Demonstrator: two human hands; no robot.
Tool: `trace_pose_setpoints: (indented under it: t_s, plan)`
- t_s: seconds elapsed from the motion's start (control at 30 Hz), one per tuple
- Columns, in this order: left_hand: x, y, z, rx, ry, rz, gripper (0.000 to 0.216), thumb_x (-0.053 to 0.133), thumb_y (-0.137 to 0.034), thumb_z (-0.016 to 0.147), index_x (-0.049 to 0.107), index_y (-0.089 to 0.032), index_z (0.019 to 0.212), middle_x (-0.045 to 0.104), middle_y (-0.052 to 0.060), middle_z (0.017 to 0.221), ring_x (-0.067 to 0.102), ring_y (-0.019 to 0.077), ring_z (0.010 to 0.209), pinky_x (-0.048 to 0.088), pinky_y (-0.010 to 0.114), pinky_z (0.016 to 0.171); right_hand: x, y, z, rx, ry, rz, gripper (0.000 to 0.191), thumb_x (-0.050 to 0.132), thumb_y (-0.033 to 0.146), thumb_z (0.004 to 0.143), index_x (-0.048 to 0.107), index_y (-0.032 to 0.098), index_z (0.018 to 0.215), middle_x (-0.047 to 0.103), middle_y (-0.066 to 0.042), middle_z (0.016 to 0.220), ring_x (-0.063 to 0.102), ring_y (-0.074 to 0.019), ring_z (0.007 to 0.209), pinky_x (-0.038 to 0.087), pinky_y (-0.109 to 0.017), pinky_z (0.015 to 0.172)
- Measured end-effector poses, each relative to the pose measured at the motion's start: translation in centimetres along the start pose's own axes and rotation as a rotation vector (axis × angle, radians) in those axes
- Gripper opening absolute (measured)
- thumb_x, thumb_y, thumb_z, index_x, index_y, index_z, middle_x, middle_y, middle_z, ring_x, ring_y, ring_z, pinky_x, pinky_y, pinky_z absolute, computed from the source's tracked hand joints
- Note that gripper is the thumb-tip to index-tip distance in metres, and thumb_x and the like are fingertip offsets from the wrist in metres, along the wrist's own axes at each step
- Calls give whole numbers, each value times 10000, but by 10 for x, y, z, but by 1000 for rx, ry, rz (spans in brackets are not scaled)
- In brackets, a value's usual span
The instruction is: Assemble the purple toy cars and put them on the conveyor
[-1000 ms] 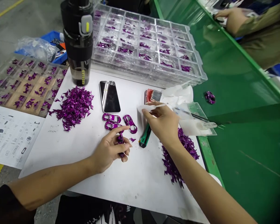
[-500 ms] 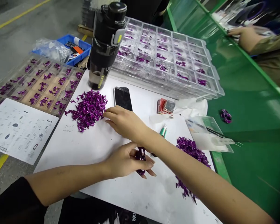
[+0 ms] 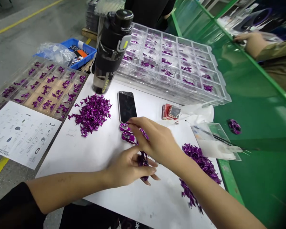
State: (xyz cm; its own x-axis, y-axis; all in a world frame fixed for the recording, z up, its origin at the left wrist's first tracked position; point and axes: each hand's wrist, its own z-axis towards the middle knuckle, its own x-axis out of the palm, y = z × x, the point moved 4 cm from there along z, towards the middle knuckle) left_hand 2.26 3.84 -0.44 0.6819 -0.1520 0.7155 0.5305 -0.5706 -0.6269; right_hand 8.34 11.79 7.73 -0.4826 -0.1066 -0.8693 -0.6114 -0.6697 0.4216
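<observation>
My left hand (image 3: 128,167) rests on the white sheet (image 3: 90,152), fingers closed round a small purple car-shaped part (image 3: 143,160). My right hand (image 3: 157,141) hovers just above it, fingers pinched together over that part; what the pinch holds is too small to name. Other purple car-shaped parts (image 3: 127,133) lie just behind my hands, near a black phone (image 3: 126,106). A heap of tiny purple pieces (image 3: 92,113) lies to the left, another heap (image 3: 200,162) to the right by my right forearm.
A dark water bottle (image 3: 111,52) stands behind the phone. Clear compartment trays with purple pieces (image 3: 178,68) are at the back, another tray (image 3: 43,86) at left beside a printed sheet (image 3: 19,133). A green conveyor (image 3: 252,105) runs on the right; another person's hand (image 3: 251,41) is beyond it.
My right hand came back from the left purple heap to just above my left hand. My left hand has kept hold of the purple part.
</observation>
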Motion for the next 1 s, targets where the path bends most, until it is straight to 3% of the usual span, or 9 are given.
trace_pose_setpoints:
  t_s: [0.13,0.27,0.37,0.5,0.57,0.7,0.8,0.9,1.0]
  plan:
    - [-6,-20,-5,130,-179,1,438,794,-264,774,582,-209,1153,687,57,1000,731,190,766,543,270,590,-25,-17,-51,260,-200,196,167,616,327,962,706,240,1072,744,-29,843,700,-155,676,576,-272,602]
    - [-9,-27,-4,158,-245,19,454,745,-232,822,575,-218,1242,720,80,1059,720,169,731,532,260,583,-9,-39,-90,525,-175,508,270,724,408,884,732,218,1076,764,-18,772,737,-184,646,638,-296,599]
    - [-9,-26,-2,147,-214,62,488,748,-218,826,576,-225,1282,728,78,1052,721,168,729,533,255,577,0,-41,-100,508,-169,476,234,721,369,882,754,216,1056,794,-37,836,764,-208,708,660,-320,658]
    - [-8,-24,-1,166,-210,127,536,767,-228,829,561,-229,1324,732,76,1047,720,164,729,538,252,579,-2,-31,-102,357,-284,259,178,669,260,904,774,243,1047,803,-56,970,776,-215,797,659,-326,735]
    - [-7,-22,0,188,-213,184,588,772,-233,838,526,-243,1371,731,74,1052,721,162,743,550,255,593,-3,-28,-105,383,-322,255,185,673,250,900,775,241,1055,803,-51,948,771,-201,759,659,-314,717]
    - [-5,-17,0,256,-258,295,475,771,-231,850,566,-248,1278,714,75,1145,735,177,877,611,303,738,-2,-27,-112,612,-469,516,201,726,322,876,776,239,1052,801,-39,918,768,-196,737,671,-310,682]
    - [-3,-15,-2,305,-324,366,375,762,-212,857,599,-236,1194,713,62,1164,718,194,1039,598,337,927,8,-18,-108,656,-428,796,202,733,348,871,785,246,1038,800,-47,1016,779,-226,879,679,-348,790]
    - [-2,-13,-3,329,-361,419,322,709,-190,887,609,-239,1189,713,62,1200,684,214,1155,557,352,1031,15,-10,-103,647,-406,811,198,746,326,854,797,258,1033,797,-47,1033,774,-232,910,670,-375,850]
    - [-1,-12,-5,335,-369,448,310,692,-178,883,626,-248,1178,701,61,1247,674,237,1179,573,362,1009,16,-7,-102,616,-445,712,185,743,293,856,802,264,1029,793,-51,1055,765,-243,957,658,-393,887]
